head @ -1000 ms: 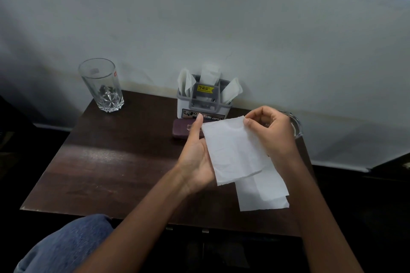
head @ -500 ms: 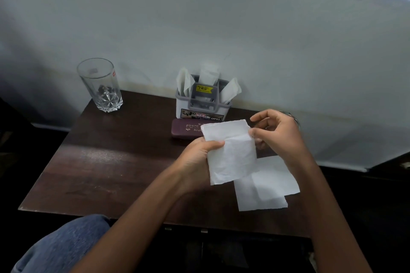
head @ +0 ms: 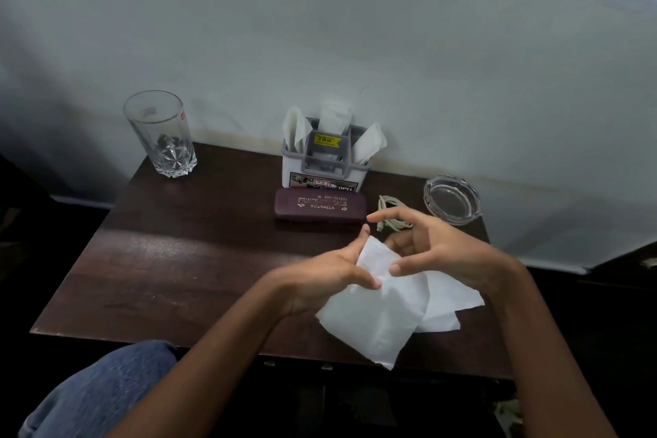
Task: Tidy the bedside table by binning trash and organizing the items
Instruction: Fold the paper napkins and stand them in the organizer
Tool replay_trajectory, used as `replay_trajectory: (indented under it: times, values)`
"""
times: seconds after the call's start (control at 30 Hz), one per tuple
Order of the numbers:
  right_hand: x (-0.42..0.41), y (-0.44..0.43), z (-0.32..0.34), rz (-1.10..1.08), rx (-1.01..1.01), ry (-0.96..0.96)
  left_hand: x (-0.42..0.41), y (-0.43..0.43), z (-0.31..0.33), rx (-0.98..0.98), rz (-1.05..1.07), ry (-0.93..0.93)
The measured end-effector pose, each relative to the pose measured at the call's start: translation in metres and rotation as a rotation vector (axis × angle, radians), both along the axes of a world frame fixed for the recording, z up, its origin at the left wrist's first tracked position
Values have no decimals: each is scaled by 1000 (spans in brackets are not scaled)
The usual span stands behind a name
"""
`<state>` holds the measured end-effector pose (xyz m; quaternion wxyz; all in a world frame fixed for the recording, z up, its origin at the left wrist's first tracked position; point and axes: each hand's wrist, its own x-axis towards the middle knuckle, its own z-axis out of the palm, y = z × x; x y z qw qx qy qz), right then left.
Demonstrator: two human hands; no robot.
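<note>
Over the front right of the dark wooden table (head: 185, 260), both hands work a folded white tissue (head: 377, 316). My left hand (head: 330, 277) grips its upper left edge between thumb and fingers. My right hand (head: 437, 252) touches the tissue with its thumb tip, the other fingers spread and curved above it. A second white tissue (head: 451, 302) lies flat on the table under the first, to the right.
Against the wall stand a glass tumbler (head: 160, 133) at the back left and a grey holder (head: 325, 160) stuffed with white tissues. A maroon spectacle case (head: 320, 210) lies before the holder. A coiled white cable (head: 391, 213) and a glass ashtray (head: 451, 199) sit at the right.
The tissue has been folded smaller and lowered toward the table. My right hand let go of its top corner and now hovers with fingers spread, uncovering the cable and ashtray.
</note>
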<state>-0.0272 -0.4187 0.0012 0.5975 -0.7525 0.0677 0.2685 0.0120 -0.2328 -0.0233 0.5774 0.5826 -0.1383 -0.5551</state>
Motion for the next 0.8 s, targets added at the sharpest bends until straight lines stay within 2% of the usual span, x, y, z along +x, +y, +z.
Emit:
replay_trajectory:
  times: [0.17,0.27,0.4,0.47,0.6,0.7,0.8]
  values:
    - [-4,6,-9,-48,15,-96,2,1,-4,-41,-29,17]
    - [-5,3,-12,-126,87,-117,4,-1,-2,-57,57,10]
    - [-3,1,-12,-441,236,-176,16,-1,-8,-59,263,207]
    - [0,4,-15,-618,256,-183,20,-2,-10,-47,341,228]
    - [4,15,-25,-840,231,-180,18,-2,-11,-18,481,145]
    - [5,21,-32,-881,209,-176,16,-3,-14,29,526,19]
    - [6,23,-34,-895,187,-194,17,-2,-16,56,555,-5]
